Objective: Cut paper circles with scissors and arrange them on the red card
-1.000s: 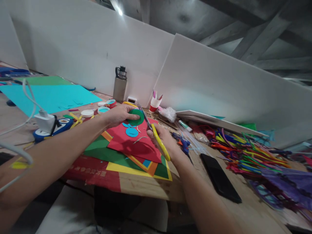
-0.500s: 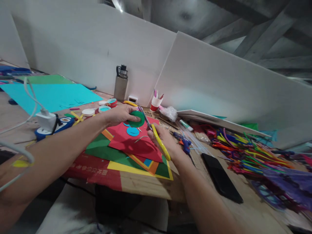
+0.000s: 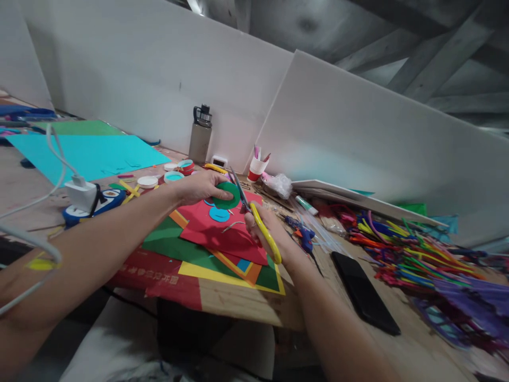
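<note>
Scissors [image 3: 258, 217] are sitting in my right hand [image 3: 275, 227], its fingers curling closed around the yellow handles; I am seeing the blades pointing away, beside the right edge of a green paper disc [image 3: 227, 203]. My left hand [image 3: 201, 188] is pinching that disc, fingers shut, above a red paper sheet [image 3: 238, 244] lying on the bench [image 3: 238, 306].

White panels [image 3: 358, 127] — grey beams [image 3: 441, 66] above
</note>
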Action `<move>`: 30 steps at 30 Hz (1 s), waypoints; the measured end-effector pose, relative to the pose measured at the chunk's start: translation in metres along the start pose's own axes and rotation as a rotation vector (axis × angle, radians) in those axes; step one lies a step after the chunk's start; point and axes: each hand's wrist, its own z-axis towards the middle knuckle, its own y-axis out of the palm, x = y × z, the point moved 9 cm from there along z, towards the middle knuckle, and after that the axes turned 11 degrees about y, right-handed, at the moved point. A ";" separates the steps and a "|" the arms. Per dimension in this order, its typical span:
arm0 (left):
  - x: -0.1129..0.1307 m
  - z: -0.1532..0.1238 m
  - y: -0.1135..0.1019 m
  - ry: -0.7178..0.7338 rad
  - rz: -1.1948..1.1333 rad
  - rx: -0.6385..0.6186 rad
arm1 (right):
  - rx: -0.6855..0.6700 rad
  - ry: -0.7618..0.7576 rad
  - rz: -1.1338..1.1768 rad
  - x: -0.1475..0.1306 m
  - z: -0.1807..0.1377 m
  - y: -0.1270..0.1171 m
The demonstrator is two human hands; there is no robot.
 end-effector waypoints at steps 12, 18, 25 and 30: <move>0.002 -0.002 0.000 -0.022 -0.009 -0.034 | 0.037 0.061 0.043 0.012 -0.001 0.003; 0.006 -0.002 0.001 0.005 0.046 -0.063 | 0.063 0.080 0.041 0.006 -0.004 0.000; 0.008 -0.001 -0.005 0.035 0.163 -0.005 | 0.065 0.114 0.074 0.012 -0.005 -0.001; 0.014 -0.001 0.007 0.104 0.333 -0.053 | 0.166 0.167 0.300 0.027 0.003 -0.003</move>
